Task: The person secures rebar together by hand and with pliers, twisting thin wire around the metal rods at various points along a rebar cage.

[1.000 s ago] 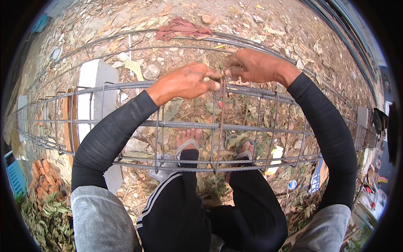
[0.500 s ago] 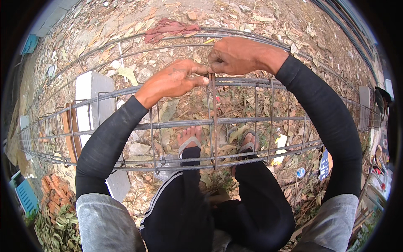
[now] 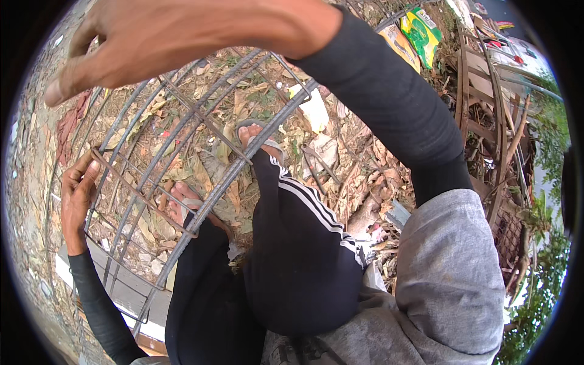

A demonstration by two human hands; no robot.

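Observation:
My left hand point(image 3: 80, 193), in a black arm sleeve, pinches the end of a rusty stirrup point(image 3: 139, 191) at a long rebar cage point(image 3: 216, 187) made of ribbed bars and thinner square hoops. My right hand point(image 3: 131, 33) is raised at the top left, nearer the camera, above the cage bars, with its thumb and fingers apart and slightly curved and nothing visible in them. My two feet in sandals show on the ground under the cage, below my black trousers.
Dry leaves and debris cover the ground. A grey-white block point(image 3: 155, 313) sits under the cage at the lower left. A red cloth point(image 3: 70, 131) lies at the left. Green and yellow packaging point(image 3: 421, 38), old boards point(image 3: 486, 115) and foliage point(image 3: 538, 292) are at the right.
The view has swung to the right. My right hand has left the joint beside my left hand and risen up and toward the camera, its fingers opening. My left hand stays at the stirrup.

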